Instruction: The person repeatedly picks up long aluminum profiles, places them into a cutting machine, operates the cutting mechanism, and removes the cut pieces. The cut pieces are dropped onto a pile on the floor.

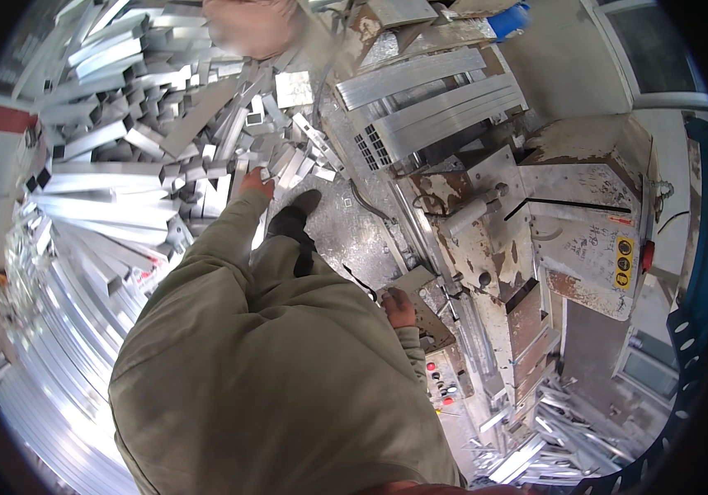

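Note:
My left hand (257, 182) reaches down and forward to the edge of a heap of cut aluminium profiles (135, 132). Its fingers are closed at a short, bright profile piece (266, 174), which is mostly hidden. Close to my right side, my right hand (399, 308) rests at the edge of a worn metal plate (427, 307) on the machine. Those fingers are curled in, and what they grip, if anything, is hidden. A thin, black, curved thing (361, 282) shows just beyond them.
To the right stands a worn saw-like machine (494, 239) with warning stickers and several buttons (431, 367). Long profiles (445, 107) lie across its far end. Long bars (49, 388) are stacked at left; offcuts (573, 429) lie at lower right. A blurred pinkish shape (255, 25) is at the top.

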Demonstrator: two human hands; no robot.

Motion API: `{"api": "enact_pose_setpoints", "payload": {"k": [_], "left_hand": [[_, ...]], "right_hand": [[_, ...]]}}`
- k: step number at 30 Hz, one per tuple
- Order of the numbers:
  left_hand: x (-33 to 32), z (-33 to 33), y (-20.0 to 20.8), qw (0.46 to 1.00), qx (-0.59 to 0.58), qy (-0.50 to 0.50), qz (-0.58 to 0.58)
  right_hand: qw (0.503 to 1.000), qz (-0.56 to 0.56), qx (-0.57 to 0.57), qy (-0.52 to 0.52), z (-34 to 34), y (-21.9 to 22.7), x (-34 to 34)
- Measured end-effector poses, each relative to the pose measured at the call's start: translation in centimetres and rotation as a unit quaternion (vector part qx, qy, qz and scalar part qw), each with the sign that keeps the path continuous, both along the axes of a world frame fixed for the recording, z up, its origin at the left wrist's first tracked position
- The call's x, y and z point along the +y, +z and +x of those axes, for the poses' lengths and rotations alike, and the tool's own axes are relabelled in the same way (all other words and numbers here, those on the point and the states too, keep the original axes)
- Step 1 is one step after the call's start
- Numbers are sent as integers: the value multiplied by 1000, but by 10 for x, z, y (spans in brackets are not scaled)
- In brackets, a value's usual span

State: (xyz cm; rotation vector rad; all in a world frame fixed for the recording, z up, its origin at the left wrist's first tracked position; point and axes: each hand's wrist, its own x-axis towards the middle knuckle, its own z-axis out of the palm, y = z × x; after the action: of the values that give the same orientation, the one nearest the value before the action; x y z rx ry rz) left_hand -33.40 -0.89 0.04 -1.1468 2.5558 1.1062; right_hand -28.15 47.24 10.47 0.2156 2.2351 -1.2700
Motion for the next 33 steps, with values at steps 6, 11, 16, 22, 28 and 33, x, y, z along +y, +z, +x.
{"api": "enact_pose_setpoints", "payload": {"k": [6,11,16,22,28,33], "left_hand": [[14,71,-3,995,-61,78,29],[31,110,-25,995,-38,91,-11],[41,100,-13,997,-45,59,-5],[49,59,13,999,-26,-26,-35],[66,-10,22,995,3,-98,-28],[108,-67,43,980,39,-195,17]], "right_hand": [[1000,-14,-2,-5,21,3,38],[999,-33,17,20,29,19,49],[996,-42,69,22,36,31,59],[985,-108,98,-89,63,51,71],[953,-119,124,-248,129,54,87],[918,-55,110,-377,194,53,76]]}}
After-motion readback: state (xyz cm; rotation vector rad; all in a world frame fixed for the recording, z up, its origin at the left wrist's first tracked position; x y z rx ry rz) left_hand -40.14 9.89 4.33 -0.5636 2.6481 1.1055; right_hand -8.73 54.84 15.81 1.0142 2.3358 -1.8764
